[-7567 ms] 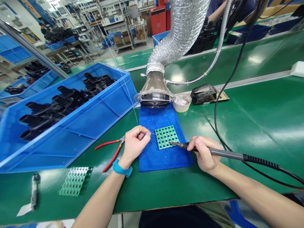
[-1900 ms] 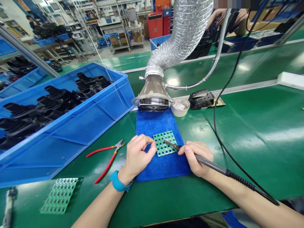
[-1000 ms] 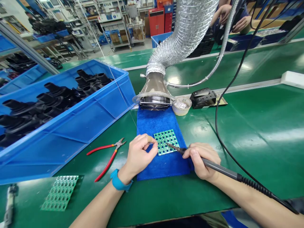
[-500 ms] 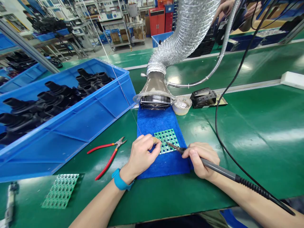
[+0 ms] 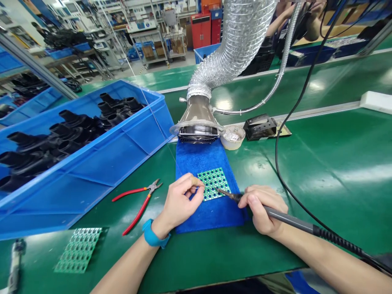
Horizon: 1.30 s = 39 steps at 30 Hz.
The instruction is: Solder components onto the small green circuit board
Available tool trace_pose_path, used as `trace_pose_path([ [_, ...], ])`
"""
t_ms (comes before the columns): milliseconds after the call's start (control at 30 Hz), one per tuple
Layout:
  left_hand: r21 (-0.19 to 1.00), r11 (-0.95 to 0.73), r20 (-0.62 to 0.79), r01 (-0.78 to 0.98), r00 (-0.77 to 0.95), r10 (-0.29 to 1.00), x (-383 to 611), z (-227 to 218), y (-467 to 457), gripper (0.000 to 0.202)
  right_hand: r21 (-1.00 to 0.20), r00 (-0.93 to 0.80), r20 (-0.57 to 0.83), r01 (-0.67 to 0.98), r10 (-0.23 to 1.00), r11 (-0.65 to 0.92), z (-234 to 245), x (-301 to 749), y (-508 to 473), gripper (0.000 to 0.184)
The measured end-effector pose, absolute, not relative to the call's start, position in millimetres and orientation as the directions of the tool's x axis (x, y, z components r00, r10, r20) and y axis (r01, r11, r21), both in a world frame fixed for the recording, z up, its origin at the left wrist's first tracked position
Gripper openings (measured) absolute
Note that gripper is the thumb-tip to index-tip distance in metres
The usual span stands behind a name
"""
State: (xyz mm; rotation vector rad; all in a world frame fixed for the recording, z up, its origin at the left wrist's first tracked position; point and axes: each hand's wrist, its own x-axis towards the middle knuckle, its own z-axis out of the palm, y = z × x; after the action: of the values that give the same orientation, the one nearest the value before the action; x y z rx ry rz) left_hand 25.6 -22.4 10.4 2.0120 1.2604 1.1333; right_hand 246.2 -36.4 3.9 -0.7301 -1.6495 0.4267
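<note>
My right hand (image 5: 266,208) grips a soldering iron (image 5: 290,220) by its grey handle, and the tip points left over a green circuit board panel (image 5: 212,179) with several dark round spots. At the panel's left edge my left hand (image 5: 183,198) is closed in a pinch on thin solder wire (image 5: 153,116), which runs down from above. The short end between the fingertips is hard to make out. Under the panel lies a blue cloth (image 5: 200,216). Whether the iron's tip touches the board, I cannot tell.
Red-handled cutters (image 5: 139,210) and a second panel (image 5: 79,249) lie to the left. A blue crate (image 5: 128,143) holds black parts. Behind the cloth stand a fume extractor hood (image 5: 197,118), a small bowl (image 5: 232,139) and a black metal holder (image 5: 260,126). Another person's arm (image 5: 280,18) shows beyond.
My right hand and the soldering iron have shifted slightly right and down relative to the panel. My left hand stays pinched beside the board. The whole view has moved a little.
</note>
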Motion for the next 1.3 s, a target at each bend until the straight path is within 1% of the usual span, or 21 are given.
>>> trace_pose_path([
  [100,0.758,-0.462,0.373,0.460,0.275,0.886,28,11,-24,0.014,-0.651,-0.069,0.734,0.213,0.676,0.729,5,246,-38,0.033],
  [233,0.714,-0.514,0.396,0.475,0.331,0.856,29,9,-23,0.014,-0.650,-0.087,0.729,0.223,0.679,0.726,5,245,-38,0.033],
  [400,0.678,-0.537,0.391,0.502,0.372,0.842,29,7,-23,0.014,-0.637,-0.112,0.735,0.222,0.668,0.738,5,244,-38,0.031],
  [533,0.603,-0.586,0.417,0.541,0.412,0.810,30,7,-23,0.013,-0.620,-0.155,0.739,0.223,0.655,0.752,4,244,-38,0.028],
  [733,0.464,-0.656,0.425,0.595,0.501,0.754,36,3,-25,0.013,-0.536,-0.236,0.776,0.244,0.586,0.808,4,247,-38,0.024],
  [833,0.439,-0.664,0.411,0.605,0.522,0.747,38,6,-26,0.014,-0.515,-0.274,0.774,0.253,0.571,0.819,5,248,-38,0.024],
  [900,0.475,-0.643,0.426,0.600,0.483,0.765,38,12,-27,0.013,-0.516,-0.276,0.771,0.258,0.574,0.817,6,248,-38,0.025],
  [1000,0.584,-0.568,0.458,0.580,0.342,0.821,32,22,-26,0.011,-0.528,-0.254,0.768,0.267,0.588,0.806,6,247,-39,0.025],
  [1067,0.662,-0.499,0.439,0.560,0.250,0.863,26,26,-24,0.012,-0.538,-0.232,0.769,0.268,0.596,0.799,6,246,-39,0.026],
  [1167,0.756,-0.417,0.392,0.505,0.162,0.906,19,29,-21,0.012,-0.556,-0.200,0.771,0.251,0.605,0.792,8,246,-39,0.027],
  [1300,0.821,-0.375,0.364,0.431,0.111,0.925,23,25,-22,0.011,-0.590,-0.132,0.767,0.241,0.628,0.770,9,250,-38,0.028],
])
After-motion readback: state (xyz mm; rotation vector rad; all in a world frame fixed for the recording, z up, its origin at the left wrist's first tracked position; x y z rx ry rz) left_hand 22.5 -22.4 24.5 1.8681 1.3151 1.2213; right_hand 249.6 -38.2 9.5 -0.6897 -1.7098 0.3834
